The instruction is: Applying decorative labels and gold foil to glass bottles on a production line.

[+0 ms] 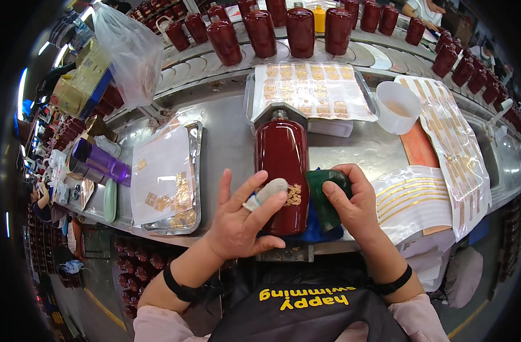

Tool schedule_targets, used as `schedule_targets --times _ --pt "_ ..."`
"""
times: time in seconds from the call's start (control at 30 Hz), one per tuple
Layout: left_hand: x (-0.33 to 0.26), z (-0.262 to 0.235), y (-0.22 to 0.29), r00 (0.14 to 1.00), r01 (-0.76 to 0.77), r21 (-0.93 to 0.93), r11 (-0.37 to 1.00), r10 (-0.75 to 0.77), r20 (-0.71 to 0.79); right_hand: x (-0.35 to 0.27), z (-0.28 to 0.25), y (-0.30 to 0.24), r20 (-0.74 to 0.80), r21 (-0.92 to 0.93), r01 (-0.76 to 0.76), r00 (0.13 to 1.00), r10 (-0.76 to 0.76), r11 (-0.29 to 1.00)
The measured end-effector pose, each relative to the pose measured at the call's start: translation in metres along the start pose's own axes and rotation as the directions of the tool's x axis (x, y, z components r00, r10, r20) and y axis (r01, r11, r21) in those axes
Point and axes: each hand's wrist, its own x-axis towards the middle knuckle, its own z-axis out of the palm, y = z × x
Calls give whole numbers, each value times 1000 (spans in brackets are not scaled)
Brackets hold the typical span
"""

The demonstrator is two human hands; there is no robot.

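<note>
A dark red glossy bottle point(281, 162) lies on its side on the steel bench in front of me, neck pointing away, resting on a blue cloth point(317, 231). A small gold label point(294, 195) sits on its near end. My left hand point(240, 219) lies on the bottle's left side, fingers spread, with a taped fingertip pressing beside the gold label. My right hand point(351, 205) is closed on a dark green cloth pad point(323, 196) held against the bottle's right side.
A steel tray point(195, 171) with a sheet of gold labels sits at left, another tray point(250, 94) of labels behind the bottle. A white cup point(397, 105), label sheets point(451, 142), a purple bottle point(101, 161) and several red bottles point(300, 31) on the conveyor surround me.
</note>
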Motion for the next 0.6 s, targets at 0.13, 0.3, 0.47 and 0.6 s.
schedule_targets --times 0.13,0.3,0.47,0.6 --pt "14 1 -8 998 -29 -107 994 35 57 -7 -3 5 -48 -7 26 999 -26 1000" --pt "1 2 -5 996 71 45 996 -73 42 -10 -35 -18 -23 -188 13 1000 -18 982" --pt "-21 22 -5 951 305 39 952 -302 -66 -15 -132 -23 45 -818 258 920 -390 514" --pt "-7 11 2 974 224 147 964 -214 -80 -61 -189 -10 126 -982 155 965 -231 110"
